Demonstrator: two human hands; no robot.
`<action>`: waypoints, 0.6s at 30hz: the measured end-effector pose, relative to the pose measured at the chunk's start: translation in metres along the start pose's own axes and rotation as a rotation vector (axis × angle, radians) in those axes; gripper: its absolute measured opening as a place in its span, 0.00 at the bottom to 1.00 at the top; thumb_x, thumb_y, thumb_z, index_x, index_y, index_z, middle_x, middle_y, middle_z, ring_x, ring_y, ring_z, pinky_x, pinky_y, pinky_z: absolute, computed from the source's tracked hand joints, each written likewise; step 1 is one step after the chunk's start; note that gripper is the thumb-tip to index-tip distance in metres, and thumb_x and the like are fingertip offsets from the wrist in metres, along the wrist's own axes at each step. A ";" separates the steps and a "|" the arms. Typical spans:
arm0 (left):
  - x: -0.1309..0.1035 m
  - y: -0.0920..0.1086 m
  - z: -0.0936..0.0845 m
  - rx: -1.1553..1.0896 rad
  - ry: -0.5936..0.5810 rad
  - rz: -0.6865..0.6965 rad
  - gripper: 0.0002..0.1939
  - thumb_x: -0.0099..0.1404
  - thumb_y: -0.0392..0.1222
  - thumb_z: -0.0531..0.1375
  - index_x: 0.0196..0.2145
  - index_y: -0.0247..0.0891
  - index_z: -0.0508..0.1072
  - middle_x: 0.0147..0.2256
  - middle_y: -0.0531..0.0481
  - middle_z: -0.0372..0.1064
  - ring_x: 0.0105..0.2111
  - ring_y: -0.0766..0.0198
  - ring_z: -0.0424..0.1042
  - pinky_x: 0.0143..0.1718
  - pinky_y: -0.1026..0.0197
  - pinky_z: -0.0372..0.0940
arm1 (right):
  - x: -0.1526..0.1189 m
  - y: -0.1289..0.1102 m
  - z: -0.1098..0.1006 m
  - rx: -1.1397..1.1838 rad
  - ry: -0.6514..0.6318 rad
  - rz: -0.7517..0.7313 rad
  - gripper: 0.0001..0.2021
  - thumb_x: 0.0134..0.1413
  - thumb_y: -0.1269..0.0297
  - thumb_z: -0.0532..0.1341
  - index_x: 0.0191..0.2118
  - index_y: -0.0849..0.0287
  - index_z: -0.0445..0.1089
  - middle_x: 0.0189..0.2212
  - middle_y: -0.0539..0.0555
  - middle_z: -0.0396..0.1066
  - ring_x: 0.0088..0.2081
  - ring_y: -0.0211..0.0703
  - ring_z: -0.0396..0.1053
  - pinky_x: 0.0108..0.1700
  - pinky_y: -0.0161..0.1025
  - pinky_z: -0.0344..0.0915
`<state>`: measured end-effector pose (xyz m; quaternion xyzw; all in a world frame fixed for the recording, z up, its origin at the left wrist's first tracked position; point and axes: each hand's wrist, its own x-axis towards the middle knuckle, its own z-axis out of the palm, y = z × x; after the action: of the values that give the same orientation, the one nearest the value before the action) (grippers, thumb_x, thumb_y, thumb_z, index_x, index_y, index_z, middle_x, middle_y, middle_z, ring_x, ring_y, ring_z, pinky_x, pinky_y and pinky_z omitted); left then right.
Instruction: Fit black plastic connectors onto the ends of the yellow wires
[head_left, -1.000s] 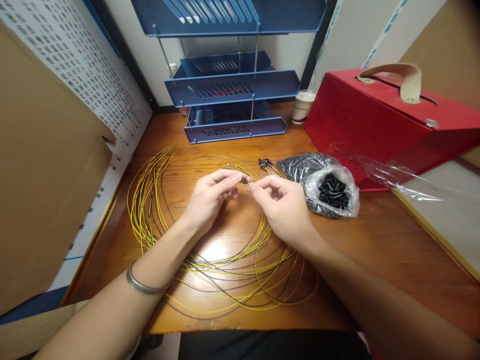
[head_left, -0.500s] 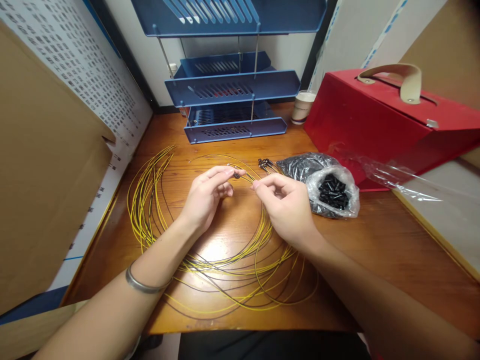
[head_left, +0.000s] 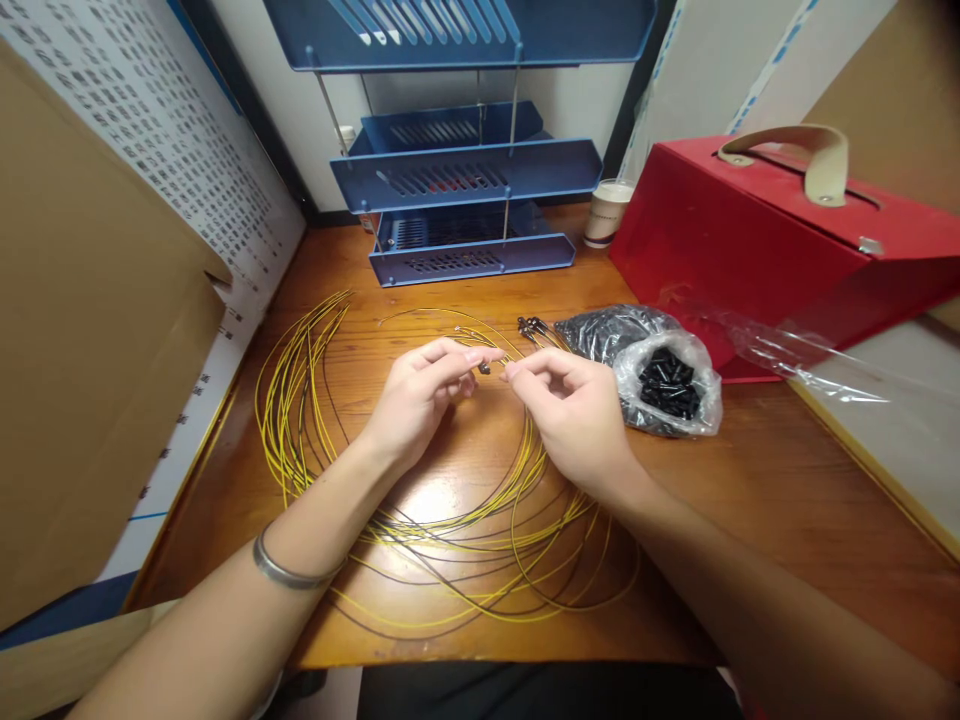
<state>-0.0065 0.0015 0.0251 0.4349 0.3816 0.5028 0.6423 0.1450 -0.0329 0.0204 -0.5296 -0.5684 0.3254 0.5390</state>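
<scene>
My left hand is closed in a pinch around a small black sleeve, its index finger stretched towards my right hand. The fingertips of my right hand pinch a thin wire, close to the tip of my left index finger; most of that wire is hidden by the hand. Loose coils of yellow and black wires lie on the table below and to the left. Beyond my right hand, several wire ends carry black caps. An open plastic bag of small black sleeves sits right of it.
A blue tiered tray rack stands at the back of the wooden table. Beside it is a paper cup. A red box with a tan handle occupies the right. Cardboard rises along the left edge.
My left hand has moved slightly right and down with the black sleeve, closing the distance to my right hand. My right hand stays almost where it was.
</scene>
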 end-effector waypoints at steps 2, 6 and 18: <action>0.000 0.000 -0.001 -0.005 -0.001 -0.004 0.09 0.52 0.41 0.69 0.22 0.35 0.74 0.33 0.47 0.80 0.24 0.71 0.62 0.31 0.64 0.61 | 0.000 0.000 0.000 -0.001 -0.003 -0.005 0.10 0.54 0.64 0.61 0.23 0.59 0.71 0.18 0.46 0.61 0.21 0.34 0.54 0.25 0.36 0.51; 0.001 0.000 -0.001 -0.026 -0.010 -0.008 0.08 0.52 0.40 0.70 0.24 0.35 0.76 0.33 0.48 0.80 0.24 0.71 0.61 0.32 0.64 0.61 | 0.000 0.001 0.000 0.003 -0.011 -0.009 0.10 0.54 0.65 0.61 0.23 0.59 0.71 0.18 0.46 0.62 0.21 0.33 0.54 0.25 0.36 0.52; 0.001 -0.001 -0.001 0.011 0.051 0.014 0.06 0.52 0.41 0.71 0.26 0.36 0.82 0.33 0.47 0.80 0.25 0.70 0.64 0.29 0.66 0.60 | 0.001 -0.001 0.000 0.106 -0.039 0.079 0.09 0.51 0.64 0.62 0.23 0.59 0.70 0.15 0.44 0.57 0.19 0.33 0.53 0.23 0.35 0.50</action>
<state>-0.0070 0.0028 0.0239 0.4281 0.3975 0.5161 0.6265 0.1448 -0.0323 0.0215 -0.5160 -0.5395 0.3864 0.5417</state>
